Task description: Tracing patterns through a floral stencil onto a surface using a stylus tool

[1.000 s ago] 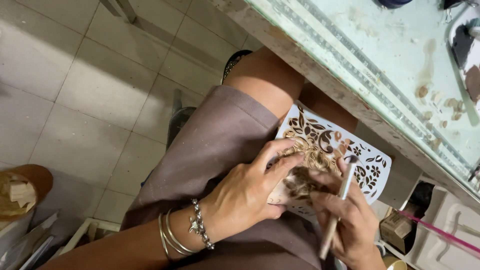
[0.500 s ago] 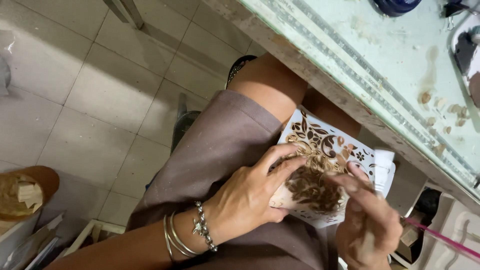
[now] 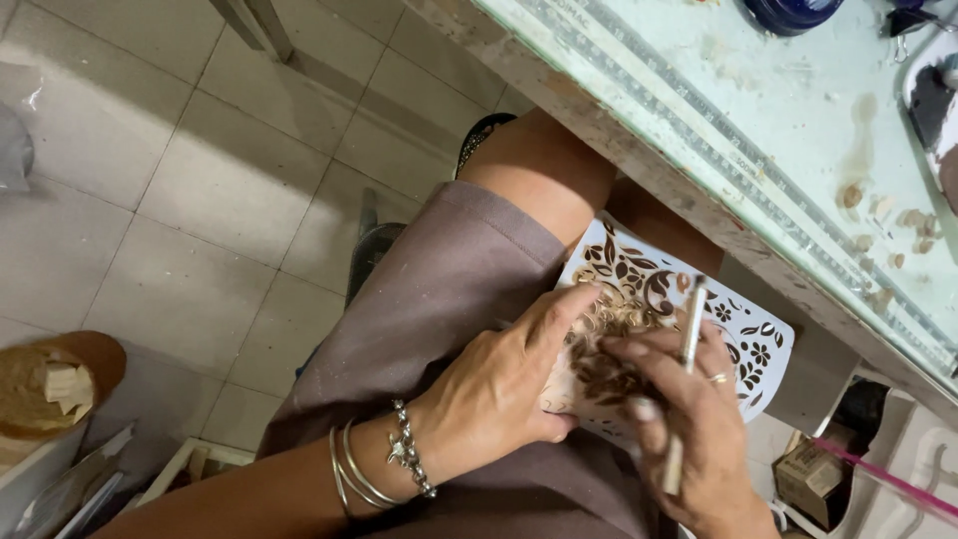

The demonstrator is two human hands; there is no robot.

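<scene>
- A pale tiled floor (image 3: 200,180) fills the upper left of the view, seen from above by a seated person.
- A worktable (image 3: 798,130) with a pale green glass top runs diagonally across the upper right; small wood chips (image 3: 898,215) are scattered on it, and a dark blue round container (image 3: 793,12) sits at its top edge.
- The person's lap is covered by a grey-brown garment (image 3: 439,299), with a bare knee (image 3: 544,170) poking out just under the table edge.
- A white panel (image 3: 738,339) cut through with leaf and flower openwork rests on the lap, tilted, beside the table edge. Its left part looks brown and carved.
- The left hand (image 3: 499,389) lies on the panel's left side, fingers spread flat over the carved area and thumb tucked under the near edge, pinning the panel against the lap.
- The right hand (image 3: 699,439) is on the panel just beside the left, fingers closed around a slim tool.
- The slim tool (image 3: 684,379) stands roughly upright in that hand, its pale tip near the panel's middle; whether the tip touches the surface cannot be told.
- A round wooden bowl (image 3: 60,384) with wood scraps sits on the floor at lower left.
- Silver bracelets (image 3: 384,469) circle the left wrist.
- A ring (image 3: 718,378) shows on a right finger.
</scene>
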